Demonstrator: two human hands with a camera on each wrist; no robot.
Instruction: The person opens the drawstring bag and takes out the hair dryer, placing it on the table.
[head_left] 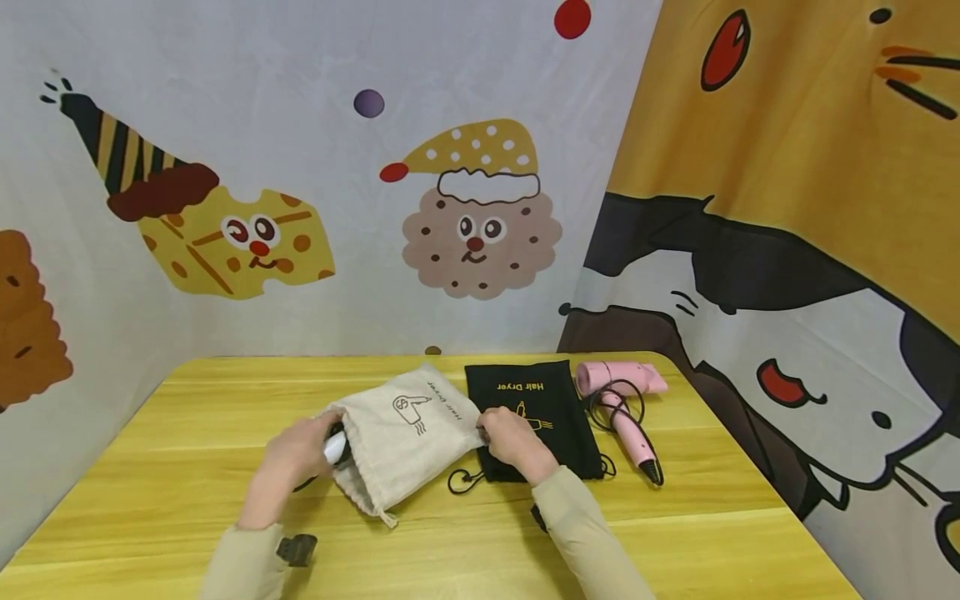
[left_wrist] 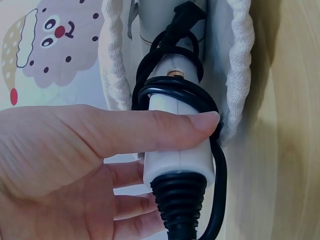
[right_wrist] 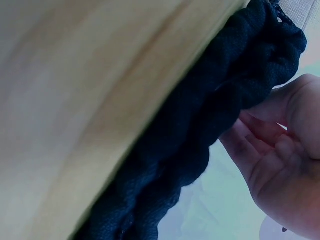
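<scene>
Head view: we found the white hair dryer (head_left: 335,448) at the mouth of a cream bag (head_left: 420,450), which lay aslant on the table (head_left: 187,408), opening toward the person's left. The left hand (head_left: 295,450) gripped the dryer there; the right hand (head_left: 517,442) pinched the bag's corner at the opposite, closed end. The left was thus the nearer hand to the dryer, with the bag between the two. Behind the right hand lay a black bag (head_left: 562,433); just beside that, a pink hair dryer (head_left: 630,433).

Left wrist view: we read the hold clearly, thumb across the handle (left_wrist: 177,162), other fingers behind it. Black cord (left_wrist: 172,82) looped the handle ahead of the thumb, its plug (left_wrist: 186,20) lying against the barrel. The handle's long axis ran from the grip into the opening, barrel between the cloth edges. We judged that alignment of handle and mouth the relation that mattered most.

Right wrist view: we saw the black bag's gathered edge cross before the right fingers. Their tips were hidden, so we could not confirm the pinch from here.
</scene>
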